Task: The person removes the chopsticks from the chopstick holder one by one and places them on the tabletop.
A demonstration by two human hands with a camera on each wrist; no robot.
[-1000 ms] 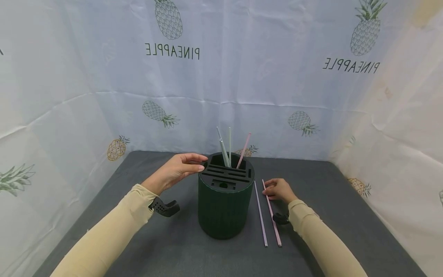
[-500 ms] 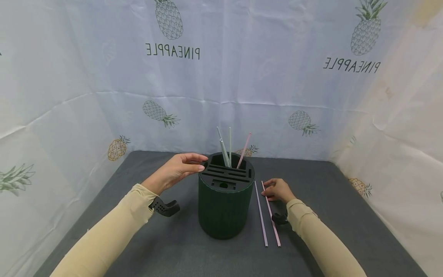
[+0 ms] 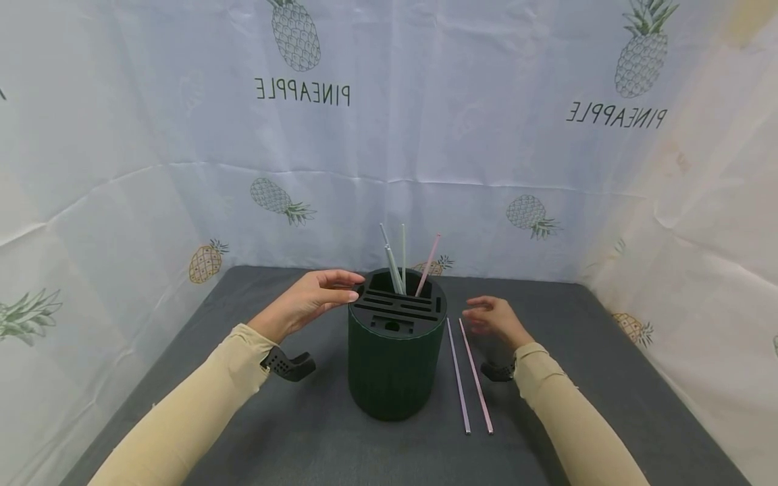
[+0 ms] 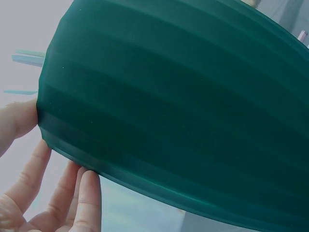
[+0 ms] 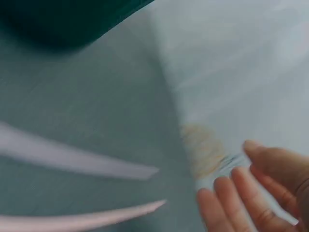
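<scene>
A dark green, ribbed utensil holder (image 3: 392, 378) stands upright, its black lid (image 3: 398, 310) cut with slots. My left hand (image 3: 308, 298) holds the holder's left rim, thumb on the top edge and fingertips against the side, as the left wrist view also shows. Several pastel chopsticks (image 3: 427, 264) lean in the large rear opening; their lower ends are hidden. To the holder's right lie a purple chopstick (image 3: 458, 378) and a pink chopstick (image 3: 476, 378), side by side. My right hand (image 3: 495, 318), fingers loosely extended and holding nothing, hovers just beyond the pink one's far end.
A dark grey cloth (image 3: 292, 432) covers the table. White curtain (image 3: 389, 135) printed with pineapples closes in the back and both sides. Each wrist wears a black camera mount (image 3: 288, 364).
My right hand has let go of the pink chopstick, lifting up and away from it; the chopstick now lies slightly further left. The left hand and holder stay put.
</scene>
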